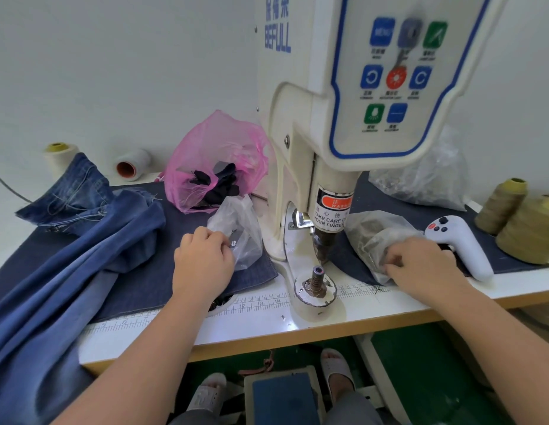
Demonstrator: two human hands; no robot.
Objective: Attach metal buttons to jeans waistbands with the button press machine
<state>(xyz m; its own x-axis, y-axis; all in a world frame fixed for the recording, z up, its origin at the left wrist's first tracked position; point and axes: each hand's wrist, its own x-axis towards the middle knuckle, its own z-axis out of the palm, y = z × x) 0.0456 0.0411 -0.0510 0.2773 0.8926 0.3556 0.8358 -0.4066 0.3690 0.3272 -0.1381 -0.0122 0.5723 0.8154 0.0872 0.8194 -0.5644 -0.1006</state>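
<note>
Head view: left hand [202, 260], fingers curled, pinches into a clear bag [236, 231] left of the press [319, 185]; right hand [420, 265], fingers bent, grips another bag [374, 237] on its right. Jeans [76, 256] lie far left.

Left hand [202, 262] fingers curled, knuckles up; right hand [420, 265] likewise; forearms extended forward.

Four thread cones [501, 205]; four bags [216, 161].

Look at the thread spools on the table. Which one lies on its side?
The white spool with the orange core, by the wall left of the pink bag. It lies tipped over, its open end showing; the other spools stand upright.
</note>
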